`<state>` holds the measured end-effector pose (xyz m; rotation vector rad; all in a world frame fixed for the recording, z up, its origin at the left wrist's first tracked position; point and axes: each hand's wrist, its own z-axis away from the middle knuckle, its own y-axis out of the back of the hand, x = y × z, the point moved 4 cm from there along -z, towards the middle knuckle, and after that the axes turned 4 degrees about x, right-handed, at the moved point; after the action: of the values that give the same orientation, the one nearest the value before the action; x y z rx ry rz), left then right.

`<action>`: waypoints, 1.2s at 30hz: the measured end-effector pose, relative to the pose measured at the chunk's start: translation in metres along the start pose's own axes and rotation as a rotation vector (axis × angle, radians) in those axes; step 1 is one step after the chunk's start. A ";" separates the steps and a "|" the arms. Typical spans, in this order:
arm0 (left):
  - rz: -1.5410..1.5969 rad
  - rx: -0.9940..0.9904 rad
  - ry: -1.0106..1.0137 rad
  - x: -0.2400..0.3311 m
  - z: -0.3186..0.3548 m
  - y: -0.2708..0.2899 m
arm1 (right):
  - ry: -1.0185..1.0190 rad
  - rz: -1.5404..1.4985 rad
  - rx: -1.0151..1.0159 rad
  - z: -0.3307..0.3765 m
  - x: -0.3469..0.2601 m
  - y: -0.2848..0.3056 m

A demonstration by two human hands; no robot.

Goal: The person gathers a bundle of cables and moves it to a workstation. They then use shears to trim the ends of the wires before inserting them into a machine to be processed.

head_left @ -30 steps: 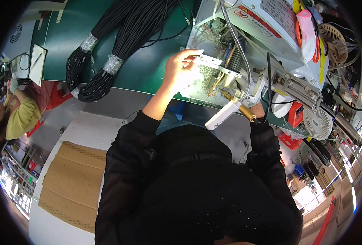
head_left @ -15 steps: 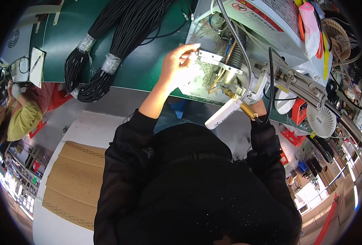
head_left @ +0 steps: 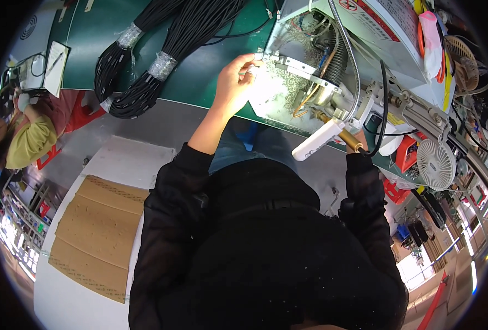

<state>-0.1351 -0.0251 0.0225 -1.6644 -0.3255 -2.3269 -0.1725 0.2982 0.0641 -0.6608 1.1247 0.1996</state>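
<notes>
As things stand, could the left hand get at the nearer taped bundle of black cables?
Probably yes: the left hand is at the machine's edge, and only bare green mat lies between it and the cable bundle.

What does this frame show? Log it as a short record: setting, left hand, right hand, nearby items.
setting: green bench mat beside a grey machine
left hand: fingertips at the metal bracket on the machine's open side
right hand: mostly hidden behind the white lever handle; grip unclear
nearby: black cable bundles, small white fan, cardboard sheets
</notes>
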 end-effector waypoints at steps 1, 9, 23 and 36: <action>-0.001 0.003 -0.004 -0.002 0.003 0.004 | 0.002 0.009 0.001 -0.001 0.000 -0.001; -0.133 -0.024 0.076 -0.010 0.020 0.016 | 0.025 0.051 0.025 -0.008 -0.002 -0.006; -0.281 -0.110 -0.359 0.048 0.019 -0.021 | 0.075 0.114 0.062 -0.018 -0.009 -0.015; -0.268 -0.150 -0.283 0.057 0.018 -0.023 | 0.093 0.185 0.071 -0.010 -0.014 -0.024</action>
<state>-0.1440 -0.0018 0.0813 -2.1499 -0.4660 -2.3460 -0.1747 0.2758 0.0827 -0.5071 1.2777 0.2873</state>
